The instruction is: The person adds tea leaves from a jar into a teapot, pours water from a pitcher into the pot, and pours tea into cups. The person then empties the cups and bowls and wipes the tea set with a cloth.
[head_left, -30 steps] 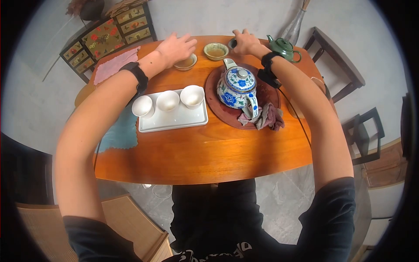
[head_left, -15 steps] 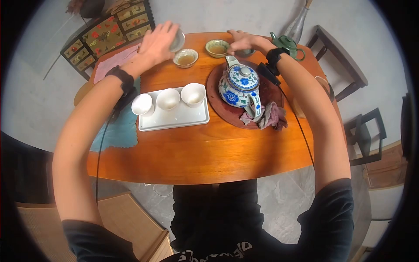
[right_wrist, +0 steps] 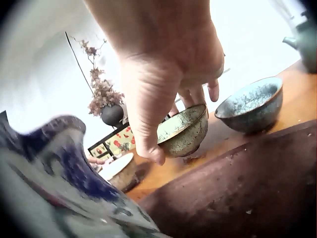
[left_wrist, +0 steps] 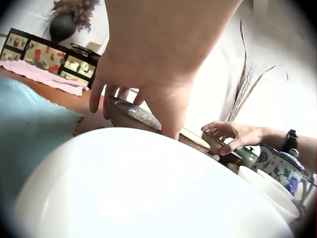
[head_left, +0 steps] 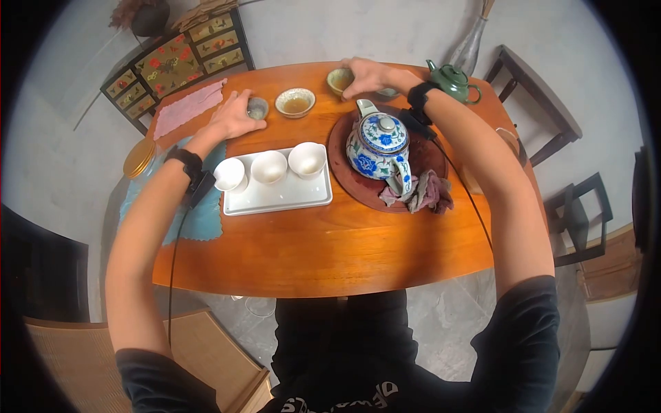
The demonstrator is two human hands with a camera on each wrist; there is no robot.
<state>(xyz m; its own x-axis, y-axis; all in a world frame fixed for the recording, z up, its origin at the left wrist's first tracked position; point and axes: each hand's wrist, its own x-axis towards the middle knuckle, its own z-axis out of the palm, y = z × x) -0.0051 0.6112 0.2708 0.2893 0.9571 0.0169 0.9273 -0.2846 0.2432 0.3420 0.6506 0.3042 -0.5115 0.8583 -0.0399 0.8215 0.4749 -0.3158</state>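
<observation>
At the far left of the table my left hand (head_left: 231, 118) grips a small grey bowl (head_left: 257, 108), thumb on the near side and fingers beyond it. My right hand (head_left: 368, 77) pinches a green crackle-glazed bowl (right_wrist: 185, 134) by its rim; tea-coloured liquid shows inside it in the head view. Between the hands stands a pale bowl of tea (head_left: 295, 103). Just right of the green one sits a blue-grey bowl (right_wrist: 252, 104), largely covered by my right hand in the head view. A blue-and-white teapot (head_left: 378, 141) stands below my right forearm.
Three white cups (head_left: 268, 167) stand on a white tray (head_left: 275, 201). The teapot rests on a round brown tray (head_left: 337, 155) with a crumpled cloth (head_left: 430, 193). A green teapot (head_left: 451, 82) is at the far right; pink (head_left: 189, 108) and blue cloths (head_left: 200, 224) lie left.
My left hand has brought the grey bowl leftward and nearer, setting it lower beside the pale bowl. My right hand has shifted left from the blue-grey bowl and taken hold of the green bowl.
</observation>
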